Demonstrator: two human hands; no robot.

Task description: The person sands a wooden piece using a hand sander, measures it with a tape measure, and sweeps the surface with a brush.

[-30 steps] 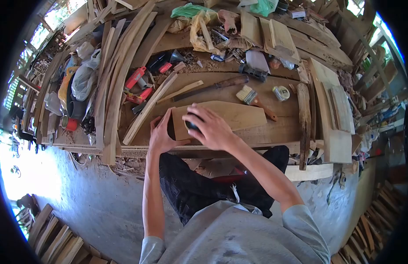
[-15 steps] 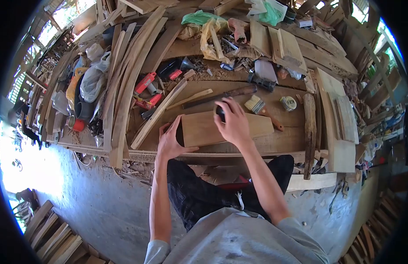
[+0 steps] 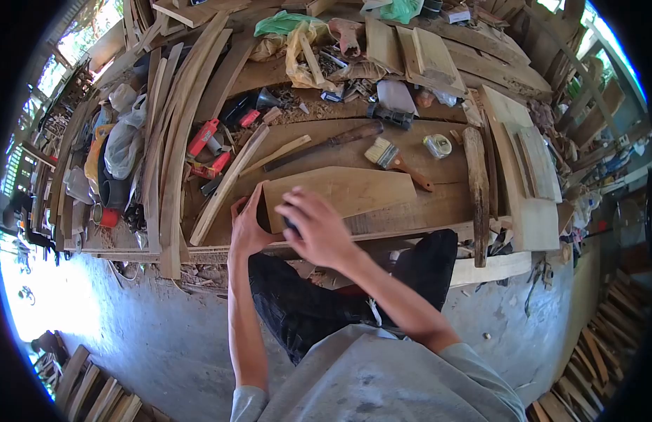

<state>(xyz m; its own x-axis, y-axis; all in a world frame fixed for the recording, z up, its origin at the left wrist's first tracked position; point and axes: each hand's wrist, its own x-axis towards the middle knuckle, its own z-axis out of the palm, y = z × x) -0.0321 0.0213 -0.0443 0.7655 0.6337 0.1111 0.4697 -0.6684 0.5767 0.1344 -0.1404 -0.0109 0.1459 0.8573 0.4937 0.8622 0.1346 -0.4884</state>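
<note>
Right hand, blurred, has its fingers curled around a small dark object that they mostly hide, over the near left part of a long, flat, pale-brown wooden board tapering toward its right end. Whether the object touches the wood cannot be told. Left hand grips the board's left end, fingers toward the far edge and thumb at the near one.

In the head view, the board lies flat near the front edge of a brown wooden workbench. Just beyond its right end is a paintbrush with pale bristles and a reddish-brown wooden handle. Behind the board lies a long dark-bladed tool with a brown wooden handle. Left of it, a narrow, straight, light wooden strip slants near the left hand. Farther right, a rough brown wooden stick overhangs the bench's front edge.
</note>
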